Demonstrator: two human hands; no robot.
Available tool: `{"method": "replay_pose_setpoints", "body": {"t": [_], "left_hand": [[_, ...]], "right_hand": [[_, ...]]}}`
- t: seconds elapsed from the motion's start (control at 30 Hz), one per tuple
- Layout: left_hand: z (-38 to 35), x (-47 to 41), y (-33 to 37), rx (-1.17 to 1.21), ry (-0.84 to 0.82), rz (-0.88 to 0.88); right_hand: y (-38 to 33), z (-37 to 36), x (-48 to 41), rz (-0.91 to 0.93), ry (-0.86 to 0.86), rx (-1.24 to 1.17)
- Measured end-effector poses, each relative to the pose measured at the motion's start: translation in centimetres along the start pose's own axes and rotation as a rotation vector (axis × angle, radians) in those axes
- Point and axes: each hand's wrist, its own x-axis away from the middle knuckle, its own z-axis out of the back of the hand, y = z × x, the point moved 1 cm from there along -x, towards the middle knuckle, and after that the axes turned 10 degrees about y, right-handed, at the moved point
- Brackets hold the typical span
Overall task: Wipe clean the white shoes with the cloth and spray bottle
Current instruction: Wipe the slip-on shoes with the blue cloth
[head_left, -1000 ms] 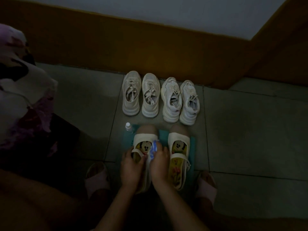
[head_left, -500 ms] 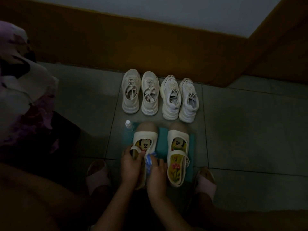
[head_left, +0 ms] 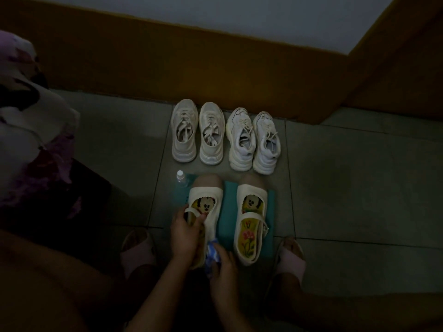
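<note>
Gripping the strap shoe (head_left: 206, 191) at its opening, the left hand (head_left: 185, 233) steadies it while the right hand (head_left: 224, 271) clamps the blue cloth (head_left: 212, 251) to its heel side. Its long axis runs away from both hands — toe farthest, left hand nearer.

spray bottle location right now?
Head view, left of centre: the spray bottle stands at the far-left corner of the teal mat, beside the toe of the left strap shoe.

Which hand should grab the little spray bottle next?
Left, probably. The small clear spray bottle stands nearer the left hand, and the right hand grips the blue cloth. Left must first release the white strap shoe.
</note>
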Motion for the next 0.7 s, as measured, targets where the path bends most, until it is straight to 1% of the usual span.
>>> {"method": "replay_pose_setpoints", "body": {"t": [0.13, 0.2, 0.3, 0.37, 0.43, 0.5, 0.57, 0.6, 0.63, 0.7], "left_hand": [[-0.1, 0.0, -0.2, -0.003, -0.010, 0.001], [-0.1, 0.0, 0.0, 0.006, -0.012, -0.012], [-0.1, -0.2, -0.1, -0.002, -0.040, -0.013], [-0.2, -0.4, -0.5, -0.040, -0.060, 0.018], [0.4, -0.1, 0.4, -0.064, -0.039, 0.051], [1.8, 0.9, 2.8, -0.051, 0.080, 0.028], [3.0, 1.9, 5.0, 0.028, 0.181, 0.022], [3.5, 2.5, 6.4, 0.099, 0.184, 0.031], [3.9, 3.1, 7.7, 0.210, 0.148, 0.049], [4.3, 3.8, 9.5, 0.434, -0.015, 0.157]], "right_hand": [[0.1, 0.1, 0.4, -0.111, -0.007, -0.104], [0.2, 0.4, 0.8, -0.157, -0.043, -0.125], [-0.4, 1.3, 1.4, -0.209, -0.074, -0.254], [-1.8, 2.5, 1.4, -0.184, -0.018, -0.345], [-3.4, 3.8, 0.9, -0.131, 0.039, -0.436], [-5.0, 5.0, -0.1, -0.087, 0.096, -0.510], [-6.3, 5.8, -1.3, -0.056, 0.167, -0.552], [-6.9, 5.9, -1.8, -0.046, 0.188, -0.553], [-7.5, 6.0, -2.2, -0.030, 0.198, -0.550], [-8.8, 5.5, -2.8, 0.014, 0.189, -0.535]]}}
